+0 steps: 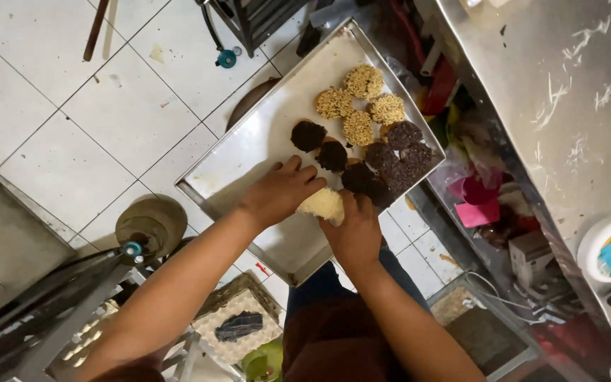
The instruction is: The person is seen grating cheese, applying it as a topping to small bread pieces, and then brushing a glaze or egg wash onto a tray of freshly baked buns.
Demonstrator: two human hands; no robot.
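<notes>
Dark brown doughnuts [390, 157] and tan nut-speckled doughnuts [359, 104] sit on a grey metal tray [249, 152].

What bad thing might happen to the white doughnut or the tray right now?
1. Both hands, left hand and right hand, press the white-coated doughnut, so its coating may rub off.
2. It sits right beside the chocolate-sprinkled doughnuts, so toppings might mix or get knocked.
3. The metal tray seems to hang out over the tiled floor; a bump might tip it.
</notes>
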